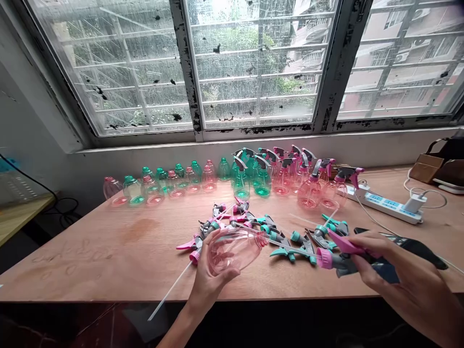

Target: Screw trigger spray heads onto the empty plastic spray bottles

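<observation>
My left hand (213, 275) is wrapped round a clear pink plastic bottle (234, 251), tilted with its open neck to the right. My right hand (395, 275) grips a pink and grey spray trigger head (337, 256). From its pink collar a thin clear tube runs left to the bottle's mouth; whether the tip is inside is hard to tell. Behind the bottle lies a pile of loose pink and grey trigger heads (199, 237). Teal and grey trigger heads (284, 241) lie between my hands, several with tubes attached.
Bottles without sprayers (154, 191) stand along the wall at the left. Several bottles with trigger heads (263, 179) stand at the back centre and right. A white power strip (384, 205), its cable and a brown bag (433, 162) are at the right. A dark item lies under my right hand.
</observation>
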